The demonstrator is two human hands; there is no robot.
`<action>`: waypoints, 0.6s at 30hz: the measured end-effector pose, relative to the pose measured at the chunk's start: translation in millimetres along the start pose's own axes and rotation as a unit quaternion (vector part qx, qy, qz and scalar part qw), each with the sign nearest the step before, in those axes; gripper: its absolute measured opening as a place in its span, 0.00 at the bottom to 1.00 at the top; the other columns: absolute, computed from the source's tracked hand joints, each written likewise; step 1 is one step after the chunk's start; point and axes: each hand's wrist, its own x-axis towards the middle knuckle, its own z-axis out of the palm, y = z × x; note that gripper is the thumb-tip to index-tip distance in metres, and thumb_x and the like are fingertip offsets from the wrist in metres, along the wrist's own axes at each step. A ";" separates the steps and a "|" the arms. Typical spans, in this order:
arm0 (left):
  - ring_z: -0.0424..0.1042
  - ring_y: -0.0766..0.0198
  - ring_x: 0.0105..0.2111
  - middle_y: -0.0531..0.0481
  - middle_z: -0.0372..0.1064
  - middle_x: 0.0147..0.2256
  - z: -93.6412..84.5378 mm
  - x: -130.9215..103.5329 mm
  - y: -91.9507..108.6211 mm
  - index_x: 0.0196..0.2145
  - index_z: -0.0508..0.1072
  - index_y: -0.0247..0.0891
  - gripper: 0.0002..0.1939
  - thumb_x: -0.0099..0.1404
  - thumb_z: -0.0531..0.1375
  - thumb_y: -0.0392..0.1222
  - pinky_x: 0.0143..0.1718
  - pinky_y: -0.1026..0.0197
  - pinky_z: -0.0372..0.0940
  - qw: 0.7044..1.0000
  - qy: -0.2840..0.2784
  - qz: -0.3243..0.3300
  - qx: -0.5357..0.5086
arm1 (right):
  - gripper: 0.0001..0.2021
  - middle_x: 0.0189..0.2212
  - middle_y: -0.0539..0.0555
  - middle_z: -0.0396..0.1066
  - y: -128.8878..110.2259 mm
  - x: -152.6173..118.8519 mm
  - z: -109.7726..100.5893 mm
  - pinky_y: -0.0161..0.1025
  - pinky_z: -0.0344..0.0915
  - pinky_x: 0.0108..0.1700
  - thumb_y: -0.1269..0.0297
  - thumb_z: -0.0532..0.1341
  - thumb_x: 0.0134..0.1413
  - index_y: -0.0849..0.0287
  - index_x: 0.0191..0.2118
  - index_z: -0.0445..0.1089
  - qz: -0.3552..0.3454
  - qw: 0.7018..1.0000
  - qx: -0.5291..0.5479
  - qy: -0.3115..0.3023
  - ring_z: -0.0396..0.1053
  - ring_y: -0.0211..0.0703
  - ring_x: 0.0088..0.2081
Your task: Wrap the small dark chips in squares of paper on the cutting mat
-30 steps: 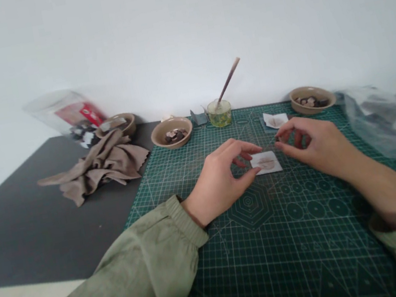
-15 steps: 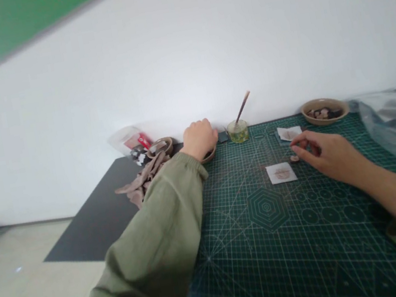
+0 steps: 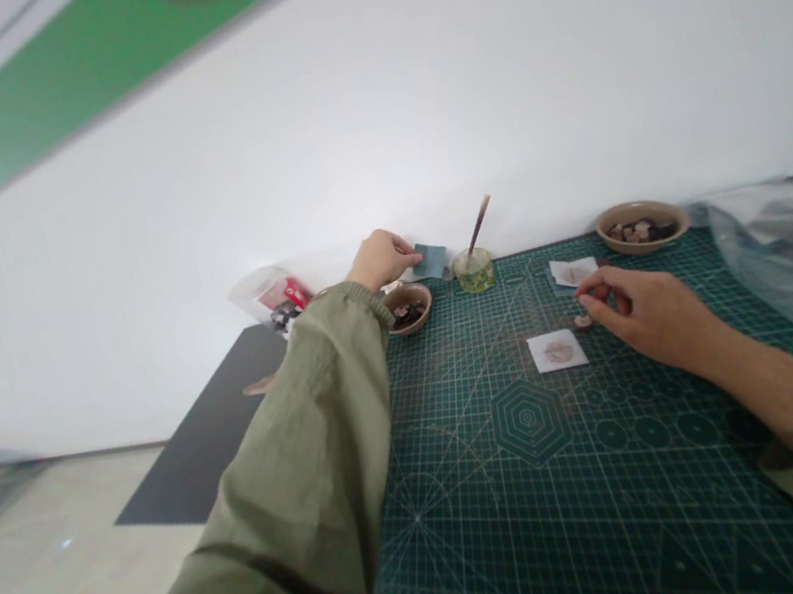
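Note:
At the back of the green cutting mat (image 3: 466, 488), my left hand (image 3: 384, 258) pinches a blue-grey square sheet (image 3: 428, 260), which looks like sandpaper, by its left edge. Just below that hand is a tan bowl (image 3: 412, 323) with small dark and pinkish pieces. My right hand (image 3: 642, 307) hovers over the mat, thumb and fingertips closed together; what they hold, if anything, is too small to make out. Under those fingertips sits a small pinkish-brown piece (image 3: 582, 321). Beside it lies a white square pad (image 3: 556, 351) with a brown smudge.
A second smudged white pad (image 3: 573, 271) rests farther back on a bluish square. Along the wall stand a yellow-green cup (image 3: 475, 271) with a brush in it and another bowl of pieces (image 3: 644, 245). Clear plastic (image 3: 791, 251) lies right; a plastic bag (image 3: 266, 293) stands left.
My left hand has lifted away from over the left bowl, uncovering its pieces, and now holds the blue-grey sheet raised. My right hand stays nearly in place. The view has shifted slightly.

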 end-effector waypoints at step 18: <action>0.82 0.61 0.35 0.46 0.83 0.36 96.7 -214.9 42.5 0.44 0.79 0.38 0.19 0.66 0.76 0.54 0.39 0.60 0.77 0.864 -0.002 0.084 -0.496 | 0.09 0.28 0.51 0.80 -95.8 -2.3 -11.5 0.41 0.69 0.30 0.54 0.71 0.66 0.54 0.42 0.82 0.010 0.973 0.225 -0.045 0.75 0.43 0.26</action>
